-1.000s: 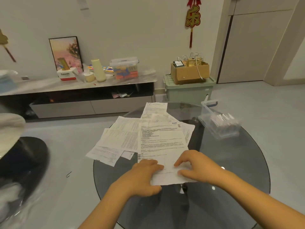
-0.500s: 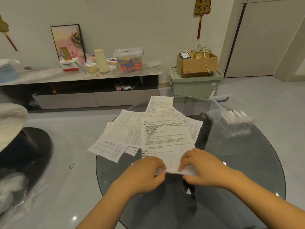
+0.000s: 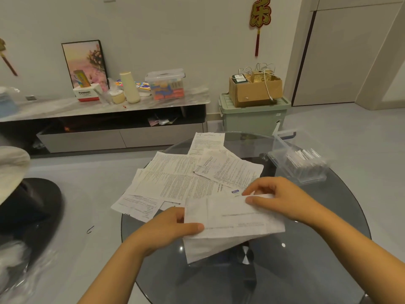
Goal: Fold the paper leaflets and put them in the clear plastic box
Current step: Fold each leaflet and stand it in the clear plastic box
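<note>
A white printed leaflet (image 3: 232, 224), folded over on itself, is held just above the near part of the round glass table (image 3: 306, 270). My left hand (image 3: 168, 231) pinches its left edge, thumb on top. My right hand (image 3: 282, 200) pinches the upper right edge with thumb and fingers. Beyond my hands lies a loose pile of several unfolded leaflets (image 3: 186, 178), some hanging over the table's left edge. The clear plastic box (image 3: 300, 163) stands at the table's far right with folded papers inside; its lid is open.
A low TV cabinet (image 3: 105, 119) with a plastic storage box, bottle and framed picture runs along the wall. A green bin (image 3: 252, 115) topped by a cardboard box stands behind the table. A dark round stool (image 3: 30, 207) is at the left.
The top leaflet lay flat with my hands at its near edge; both hands have since folded it over and lifted it toward me, uncovering the sheets beneath.
</note>
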Demonstrator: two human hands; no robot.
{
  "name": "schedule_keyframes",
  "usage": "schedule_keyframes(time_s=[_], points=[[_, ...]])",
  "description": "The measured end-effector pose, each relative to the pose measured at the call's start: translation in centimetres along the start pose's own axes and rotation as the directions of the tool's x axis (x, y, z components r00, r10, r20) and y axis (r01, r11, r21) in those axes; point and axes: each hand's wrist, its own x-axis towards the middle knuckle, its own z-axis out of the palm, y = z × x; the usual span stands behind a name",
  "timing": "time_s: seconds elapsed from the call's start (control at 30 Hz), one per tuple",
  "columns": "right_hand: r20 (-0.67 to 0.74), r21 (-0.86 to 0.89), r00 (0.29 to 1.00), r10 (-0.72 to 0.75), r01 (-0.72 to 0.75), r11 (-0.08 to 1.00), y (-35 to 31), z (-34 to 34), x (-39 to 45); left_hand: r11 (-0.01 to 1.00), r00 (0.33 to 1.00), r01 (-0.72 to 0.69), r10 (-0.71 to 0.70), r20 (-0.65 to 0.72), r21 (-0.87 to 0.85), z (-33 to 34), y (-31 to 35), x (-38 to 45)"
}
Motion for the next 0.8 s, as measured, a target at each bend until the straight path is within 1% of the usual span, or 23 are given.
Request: schedule_keyframes(time_s=[0.07,0.2,0.27,0.33,0.43,0.5,0.53,0.6,0.67,0.73,0.8], points=[[-0.087,-0.022,0.995,0.041,-0.043,0.999,0.6,0.5,0.3,0.998,0.998,0.035,-0.037,-0.047,-0.049,0.0,-0.3,0.4],[-0.122,0.027,0.987,0.102,-0.1,0.995,1.4,1.4,0.8,0.992,0.975,0.079,-0.097,-0.2,-0.096,0.0,-0.8,1.1],[-0.101,0.025,0.988,0.118,-0.116,0.993,1.7,1.9,1.0,0.996,0.956,0.084,-0.09,-0.281,-0.032,0.1,-1.1,1.4],[-0.044,-0.026,0.99,0.136,-0.137,0.99,1.9,2.3,1.1,0.994,0.94,0.093,-0.068,-0.334,0.062,0.2,-1.4,1.7],[0.03,-0.157,0.985,0.169,-0.162,0.974,2.4,3.1,0.9,0.974,0.91,0.129,-0.043,-0.413,0.184,0.4,-1.7,2.0],[0.037,-0.273,0.986,0.16,-0.144,0.951,2.3,3.4,0.8,0.961,0.894,0.12,0.005,-0.448,0.25,0.6,-1.6,1.8],[0.036,-0.326,0.991,0.131,-0.112,0.939,2.2,3.4,0.8,0.946,0.89,0.115,0.038,-0.455,0.304,0.7,-1.7,1.8],[0.078,-0.408,0.996,0.039,-0.003,0.913,1.7,3.3,0.6,0.874,0.892,0.108,0.125,-0.435,0.473,0.9,-1.7,1.5],[0.2,-0.446,0.979,-0.029,0.118,0.887,1.1,3.4,0.5,0.779,0.923,0.046,0.207,-0.325,0.626,1.1,-1.7,1.1],[0.31,-0.435,0.949,-0.052,0.19,0.88,0.8,3.7,0.2,0.741,0.961,-0.037,0.211,-0.18,0.67,1.4,-1.6,0.9],[0.367,-0.426,0.929,-0.048,0.214,0.879,0.8,4.2,0.1,0.741,0.985,-0.071,0.158,-0.07,0.667,1.9,-1.9,0.7]])
